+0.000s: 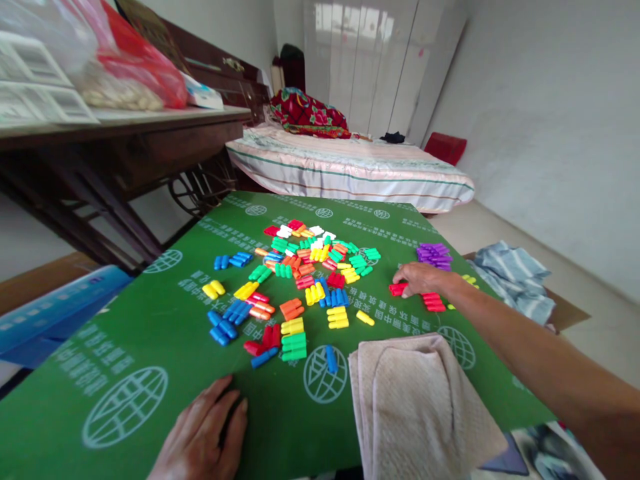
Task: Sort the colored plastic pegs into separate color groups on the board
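At the table's right side, my right hand (pixel 419 277) is closed, thumb and fingertips on a small red bullet-shaped plastic piece (pixel 397 289). Its fingers partly cover that piece. Beside the wrist lies a group of red pieces (pixel 433 302), and beyond the hand is a pile of purple pieces (pixel 434 255). My left hand (pixel 205 430) rests on the green board near the front edge, fingers stretched out and holding nothing. Ahead of it lie a blue piece (pixel 265 358) and a green group (pixel 294 347).
Mixed coloured pieces (pixel 303 267) are scattered over the middle of the green board (pixel 165 333). A folded beige cloth (pixel 410 400) lies at the front edge. Yellow-green pieces (pixel 470 281) sit beyond my right forearm. A dark desk (pixel 150 133) stands left, a bed (pixel 350 163) behind.
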The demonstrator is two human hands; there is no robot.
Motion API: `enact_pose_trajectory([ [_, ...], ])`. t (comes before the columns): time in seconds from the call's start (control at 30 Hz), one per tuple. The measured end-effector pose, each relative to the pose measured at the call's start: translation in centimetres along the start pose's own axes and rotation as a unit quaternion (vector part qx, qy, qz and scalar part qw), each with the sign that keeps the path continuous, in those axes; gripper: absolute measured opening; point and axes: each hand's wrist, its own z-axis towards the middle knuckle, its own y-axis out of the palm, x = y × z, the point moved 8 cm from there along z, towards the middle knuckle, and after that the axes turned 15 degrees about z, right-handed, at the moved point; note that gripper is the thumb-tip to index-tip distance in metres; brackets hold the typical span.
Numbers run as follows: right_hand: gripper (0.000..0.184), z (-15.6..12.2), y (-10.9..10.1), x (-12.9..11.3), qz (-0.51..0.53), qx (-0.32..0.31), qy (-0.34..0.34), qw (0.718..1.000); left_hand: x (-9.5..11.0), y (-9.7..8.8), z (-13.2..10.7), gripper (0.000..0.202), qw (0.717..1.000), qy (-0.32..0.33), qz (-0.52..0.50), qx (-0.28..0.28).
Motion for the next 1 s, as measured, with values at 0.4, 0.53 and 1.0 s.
enact_pose_trajectory([
  [0.4, 0.044, 0.0, 0.3, 0.6, -0.001, -0.001, 0.011, 1.0, 0.8, -0.6, 0.3, 0.037, 0.999, 0.027, 0.025, 0.005],
  [0.53, 0.053, 0.0, 0.1, 1.1, 0.037, 0.0, 0.0, 0.999, 0.7, -0.5, 0.3, 0.036, 1.0, 0.017, 0.012, -0.002],
  [1.0, 0.045, 0.5, -1.8, 1.2, 0.162, 0.063, 0.011, 0.985, 1.2, -1.2, 0.7, 0.033, 0.999, 0.037, 0.027, 0.016],
])
